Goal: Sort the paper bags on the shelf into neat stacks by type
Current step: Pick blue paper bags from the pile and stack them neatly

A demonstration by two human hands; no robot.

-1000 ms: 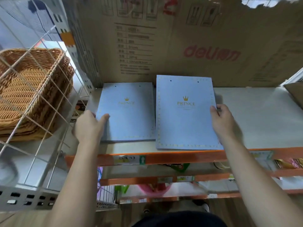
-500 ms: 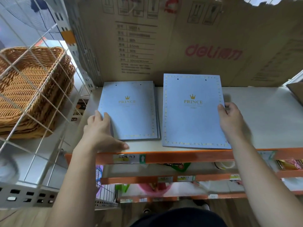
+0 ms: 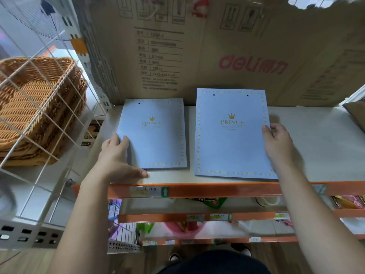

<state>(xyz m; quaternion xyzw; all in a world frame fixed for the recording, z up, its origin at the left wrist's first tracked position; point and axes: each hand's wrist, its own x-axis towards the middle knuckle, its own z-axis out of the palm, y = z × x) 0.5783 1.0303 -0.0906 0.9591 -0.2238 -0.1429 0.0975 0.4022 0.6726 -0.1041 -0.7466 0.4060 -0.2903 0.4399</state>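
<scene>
Lying flat on the pale shelf board (image 3: 316, 145) are two piles of light blue paper bags, each printed with a gold crown and the word PRINCE. The smaller stack of blue bags (image 3: 156, 139) sits toward the board's left end, and the larger stack of blue bags (image 3: 231, 139) sits just beside it on the right, a narrow strip of board between them. Both front edges lie near the orange metal front rail (image 3: 217, 189).

The left hand (image 3: 116, 157) brackets the smaller stack's front left corner. Its fingers are pressed together and straight on the left edge, and its thumb stretches along the front edge. The right hand (image 3: 278, 141) pinches the larger stack's right edge, thumb on the top face and fingers curled at the side. Whether they reach underneath cannot be told.

A brown cardboard box with pink "deli" lettering (image 3: 217, 46) stands along the board's back edge. Past the left end, stacked woven wicker baskets (image 3: 39, 107) sit behind a white wire grid (image 3: 45, 62).
</scene>
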